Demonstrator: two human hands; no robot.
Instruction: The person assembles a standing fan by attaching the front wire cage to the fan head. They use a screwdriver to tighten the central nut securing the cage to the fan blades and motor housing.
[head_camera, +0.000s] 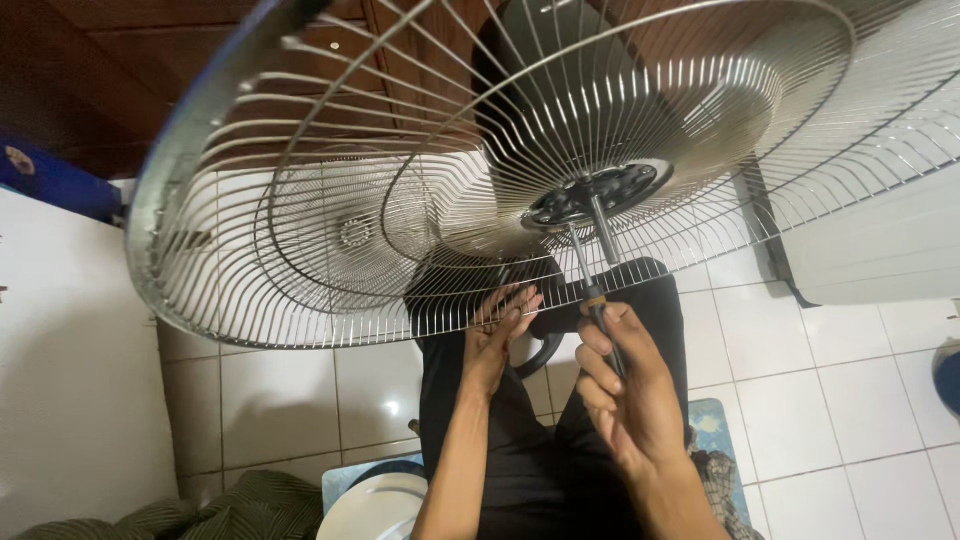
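Fan grille over white tile floor

I'm clamping my right hand (628, 385) on a screwdriver (598, 290) at the hub (597, 192); my left hand (497, 325), fingers together, is pressing the grille (300, 190) above white tiles (800, 390), beside wood panelling (100, 70).

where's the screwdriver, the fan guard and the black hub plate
screwdriver (590, 262): head view, on its metal shaft above the right hand (625, 385)
fan guard (300, 215): head view, on the wire ribs left of centre
black hub plate (600, 190): head view, on the round slotted disc at the guard's centre
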